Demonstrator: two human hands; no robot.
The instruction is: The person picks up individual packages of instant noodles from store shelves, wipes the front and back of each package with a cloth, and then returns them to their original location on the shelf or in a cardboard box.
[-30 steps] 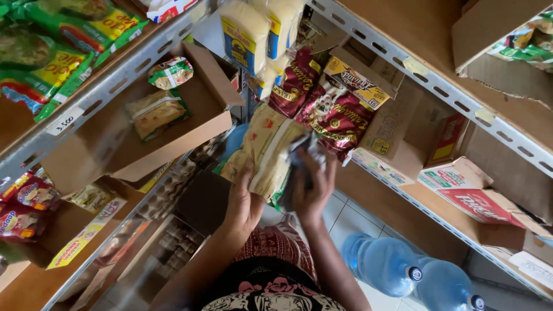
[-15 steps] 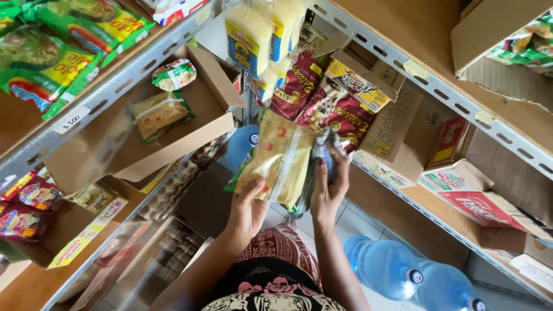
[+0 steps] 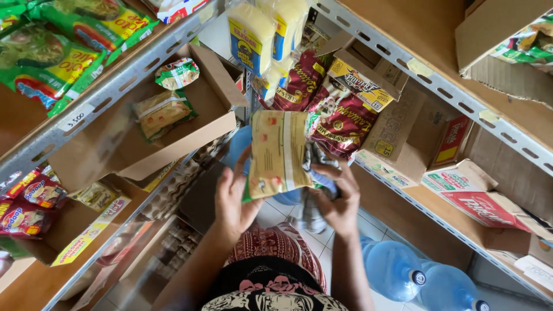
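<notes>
Mid-frame, the left hand (image 3: 233, 201) grips a tan packet (image 3: 277, 152) by its lower edge, fingers wrapped on it. The right hand (image 3: 337, 201) is closed on a grey cloth (image 3: 311, 201) behind it. Looks like wiping; next it'd need shelving, probably the box (image 3: 124, 152) upper left.

Yellow-green flat pkt (image 3: 279, 154) held centre; maroon pkts (image 3: 340, 118) behind, green pkts (image 3: 63, 43) top-left shelf.

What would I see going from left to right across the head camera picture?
Green snack bags → open cardboard box → left hand → yellowish packet → right hand → blue water bottles → red and white carton.
</notes>
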